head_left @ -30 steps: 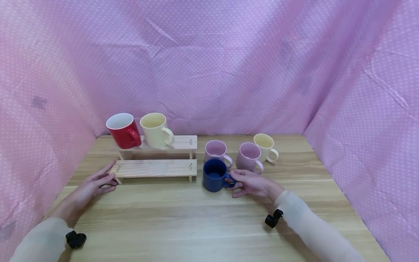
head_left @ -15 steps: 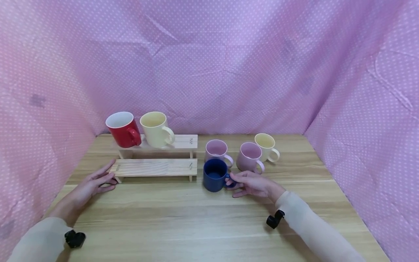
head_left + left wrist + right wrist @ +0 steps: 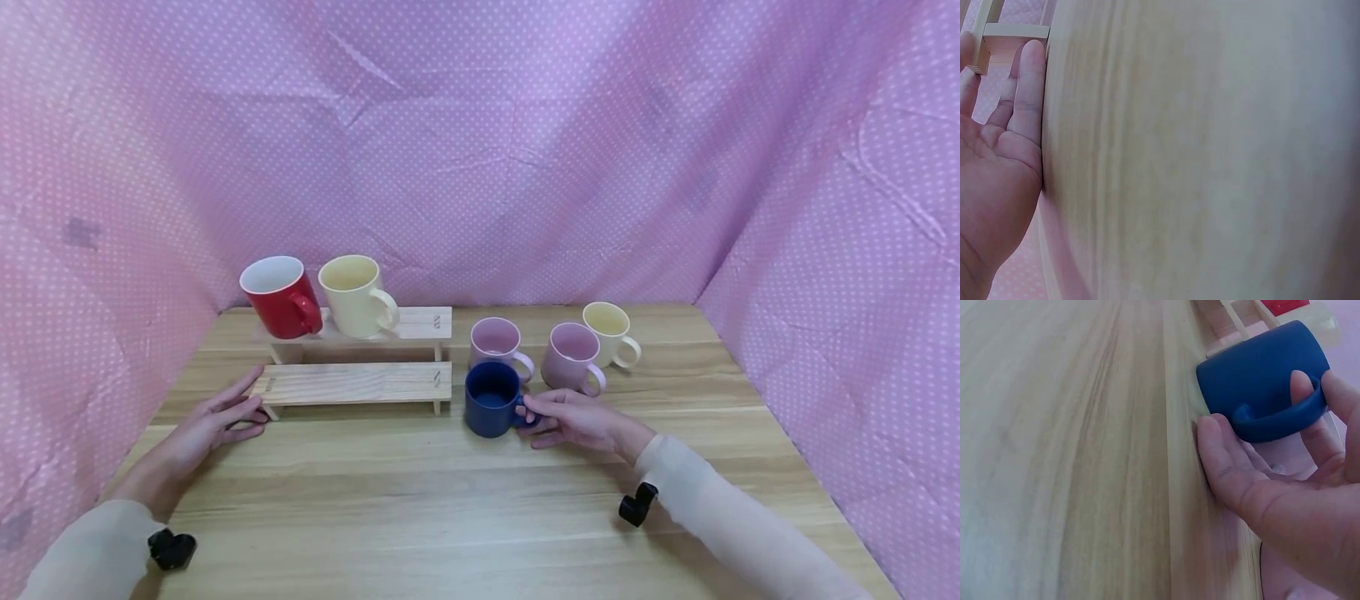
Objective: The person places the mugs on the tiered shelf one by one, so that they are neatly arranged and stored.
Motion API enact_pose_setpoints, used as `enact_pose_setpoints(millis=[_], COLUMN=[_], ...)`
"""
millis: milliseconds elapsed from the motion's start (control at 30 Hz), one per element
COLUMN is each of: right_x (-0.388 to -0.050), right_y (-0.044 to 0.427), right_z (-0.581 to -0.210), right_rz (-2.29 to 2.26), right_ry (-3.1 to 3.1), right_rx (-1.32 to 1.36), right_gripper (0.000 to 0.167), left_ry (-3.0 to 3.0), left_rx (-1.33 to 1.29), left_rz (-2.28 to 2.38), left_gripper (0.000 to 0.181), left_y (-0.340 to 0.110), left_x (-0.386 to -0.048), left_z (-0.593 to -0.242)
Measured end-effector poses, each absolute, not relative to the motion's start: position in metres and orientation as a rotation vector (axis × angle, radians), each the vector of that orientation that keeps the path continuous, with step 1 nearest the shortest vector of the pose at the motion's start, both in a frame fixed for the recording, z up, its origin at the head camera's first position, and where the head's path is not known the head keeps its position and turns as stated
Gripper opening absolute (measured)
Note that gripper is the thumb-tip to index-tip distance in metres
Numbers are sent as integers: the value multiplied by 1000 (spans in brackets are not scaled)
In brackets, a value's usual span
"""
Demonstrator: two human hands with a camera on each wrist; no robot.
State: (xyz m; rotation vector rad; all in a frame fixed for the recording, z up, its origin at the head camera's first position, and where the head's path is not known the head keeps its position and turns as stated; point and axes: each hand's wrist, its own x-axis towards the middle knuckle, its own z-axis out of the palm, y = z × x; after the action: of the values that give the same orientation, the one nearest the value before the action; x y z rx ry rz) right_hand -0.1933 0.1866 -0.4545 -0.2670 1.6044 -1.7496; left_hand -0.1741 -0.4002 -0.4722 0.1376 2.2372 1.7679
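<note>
A dark blue mug (image 3: 489,407) stands upright on the table, in front of a pink mug (image 3: 495,337). My right hand (image 3: 577,421) pinches its handle (image 3: 1282,422) between thumb and forefinger, while the lower fingers rest by the tabletop. On the left, my left hand (image 3: 213,425) touches the left end of the lower wooden shelf (image 3: 352,383), with fingers mostly straight in the left wrist view. The upper wooden shelf (image 3: 423,323) behind bears a red mug (image 3: 285,308) with a white inside and a pale yellow mug (image 3: 356,304).
Right of the blue mug stands a second pink mug (image 3: 566,362), with a smaller pale yellow mug (image 3: 609,337) just behind it. A pink dotted cloth (image 3: 480,167) hangs round the back and sides of the wooden table (image 3: 420,517).
The right wrist has turned slightly, its strapped camera moving a little right. The blue mug, the shelves and the left hand have hardly moved.
</note>
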Motion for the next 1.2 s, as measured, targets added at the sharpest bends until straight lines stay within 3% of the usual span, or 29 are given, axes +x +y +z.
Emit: enact_pose_setpoints(millis=[800, 1200], right_x=[-183, -184], right_y=[176, 166], right_z=[-427, -361], right_rz=[-1787, -1894], right_ry=[1557, 1429], right_rx=[-252, -412], right_gripper=[25, 29], left_ry=[2235, 2250], left_rx=[218, 145], left_rz=[1773, 1747], left_gripper=[62, 64], left_y=[-402, -401], left_x=[-172, -172], left_z=[-472, -473])
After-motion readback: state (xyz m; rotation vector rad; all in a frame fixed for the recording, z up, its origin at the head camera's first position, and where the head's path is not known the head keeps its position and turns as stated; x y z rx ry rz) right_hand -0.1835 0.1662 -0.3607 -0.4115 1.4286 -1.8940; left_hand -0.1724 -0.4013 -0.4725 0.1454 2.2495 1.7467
